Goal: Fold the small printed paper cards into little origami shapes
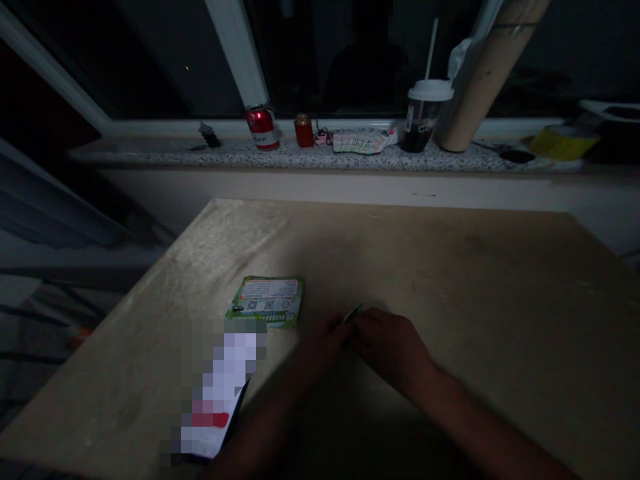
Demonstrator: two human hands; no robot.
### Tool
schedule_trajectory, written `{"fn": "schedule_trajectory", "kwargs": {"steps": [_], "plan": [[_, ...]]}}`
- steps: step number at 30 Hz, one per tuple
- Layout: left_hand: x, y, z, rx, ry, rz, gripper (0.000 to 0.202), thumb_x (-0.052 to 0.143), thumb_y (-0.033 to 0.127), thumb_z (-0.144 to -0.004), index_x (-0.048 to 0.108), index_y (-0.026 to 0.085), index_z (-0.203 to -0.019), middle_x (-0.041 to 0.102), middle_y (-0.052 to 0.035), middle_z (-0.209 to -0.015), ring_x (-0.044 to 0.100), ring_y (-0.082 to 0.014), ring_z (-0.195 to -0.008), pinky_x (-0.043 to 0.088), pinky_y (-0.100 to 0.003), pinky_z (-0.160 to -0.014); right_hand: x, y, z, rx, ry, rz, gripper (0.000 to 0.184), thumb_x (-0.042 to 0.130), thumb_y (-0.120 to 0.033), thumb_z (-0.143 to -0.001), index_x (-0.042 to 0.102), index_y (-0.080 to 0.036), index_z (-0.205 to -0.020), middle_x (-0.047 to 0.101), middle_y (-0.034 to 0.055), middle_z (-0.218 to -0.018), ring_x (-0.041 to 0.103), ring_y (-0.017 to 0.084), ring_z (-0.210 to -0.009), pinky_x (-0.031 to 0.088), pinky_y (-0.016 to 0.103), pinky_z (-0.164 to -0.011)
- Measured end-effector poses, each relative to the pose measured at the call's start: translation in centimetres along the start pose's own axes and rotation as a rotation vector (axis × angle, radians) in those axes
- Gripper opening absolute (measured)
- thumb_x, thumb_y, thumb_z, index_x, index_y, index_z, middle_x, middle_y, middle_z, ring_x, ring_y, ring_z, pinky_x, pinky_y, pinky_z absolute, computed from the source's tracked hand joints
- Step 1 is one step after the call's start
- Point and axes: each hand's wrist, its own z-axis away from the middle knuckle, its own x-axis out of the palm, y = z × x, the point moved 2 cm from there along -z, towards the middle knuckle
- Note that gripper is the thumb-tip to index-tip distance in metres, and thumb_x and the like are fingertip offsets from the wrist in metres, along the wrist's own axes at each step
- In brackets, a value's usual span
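Note:
My left hand point(323, 340) and my right hand point(393, 347) meet at the near middle of a wooden table point(450, 267). Both have their fingers pinched together on a small thin greenish item point(354, 312) that sticks up between them; the dim light hides what it is. A green and white printed packet point(267, 300) lies flat just left of my left hand. Nearer to me on the left lies a blurred white and red card or booklet point(220, 393).
A stone window ledge point(225, 155) runs behind the table. On it stand a red can point(262, 128), a small red jar point(303, 131), a sheet of cards point(361, 141), a lidded cup with a straw point(423, 115), a cardboard tube point(487, 70) and a yellow object point(563, 141).

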Motion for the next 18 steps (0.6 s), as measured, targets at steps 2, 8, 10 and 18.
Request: {"fn": "schedule_trajectory", "kwargs": {"steps": [2,8,10,18], "plan": [[-0.6,0.7,0.1,0.052,0.070,-0.113,0.022,0.063,0.035,-0.083,0.070,0.016,-0.092,0.074,-0.0067,-0.088,0.067,-0.0241,-0.085,0.049,-0.034,-0.077,-0.2,0.1,-0.8,0.005,-0.028,0.023,0.017,0.058,-0.023,-0.094,0.075,-0.022,-0.099,0.076,0.0057,-0.097,0.071,0.019,-0.083,0.051,0.027,-0.071],[-1.8,2.1,0.2,0.168,0.282,-0.405,0.020,0.062,0.031,-0.087,0.066,0.018,-0.102,0.072,-0.0097,-0.099,0.068,-0.0264,-0.090,0.049,-0.039,-0.085,-0.3,0.3,-3.8,0.010,-0.132,0.080,0.021,0.055,-0.025,-0.097,0.076,-0.020,-0.099,0.076,0.0081,-0.094,0.072,0.020,-0.080,0.050,0.028,-0.068],[-2.1,2.1,0.1,0.199,0.329,-0.487,0.019,0.063,0.030,-0.087,0.067,0.019,-0.102,0.072,-0.0101,-0.099,0.067,-0.0277,-0.092,0.049,-0.040,-0.087,-0.2,0.3,-4.5,0.014,-0.162,0.091,0.021,0.055,-0.025,-0.098,0.076,-0.018,-0.098,0.075,0.0092,-0.095,0.072,0.021,-0.084,0.051,0.029,-0.071],[-2.7,2.0,-0.2,0.283,0.394,-0.679,0.018,0.058,0.026,-0.087,0.064,0.020,-0.103,0.072,-0.0097,-0.100,0.068,-0.0275,-0.094,0.051,-0.040,-0.087,0.5,0.3,-5.3,0.040,-0.267,0.122,0.028,0.061,-0.032,-0.099,0.063,-0.018,-0.123,0.065,0.0092,-0.124,0.067,0.022,-0.104,0.058,0.043,-0.088]]}}
